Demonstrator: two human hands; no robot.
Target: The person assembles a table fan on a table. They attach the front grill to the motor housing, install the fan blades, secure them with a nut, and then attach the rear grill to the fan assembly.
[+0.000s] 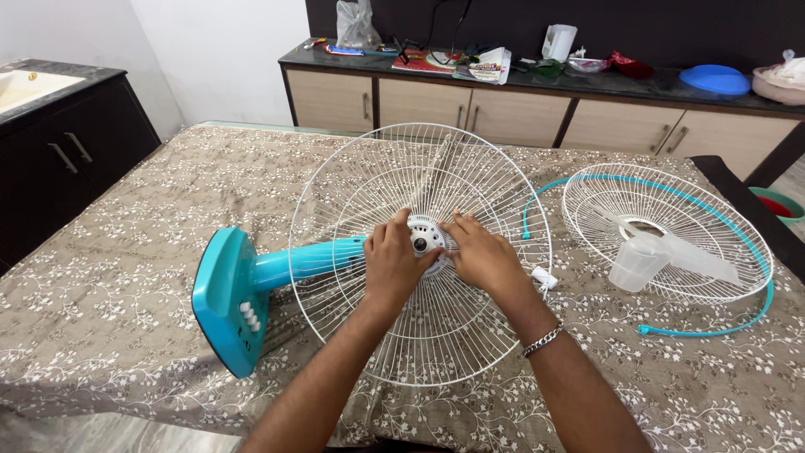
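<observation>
Hands on the hub of a half-stripped fan, grille wobble is the worry here

Left hand (394, 260) and right hand (482, 256) both pinch the white centre hub (423, 237) of the rear wire grille (419, 335), which stands on edge on the table (126, 193), fan lying on its teal base (222, 298). Guessing a hard twist could bend those thin wires or roll the whole fan sideways. Front grille (662, 226) with its clear blade (650, 256) sits well apart, so that's safe.
</observation>
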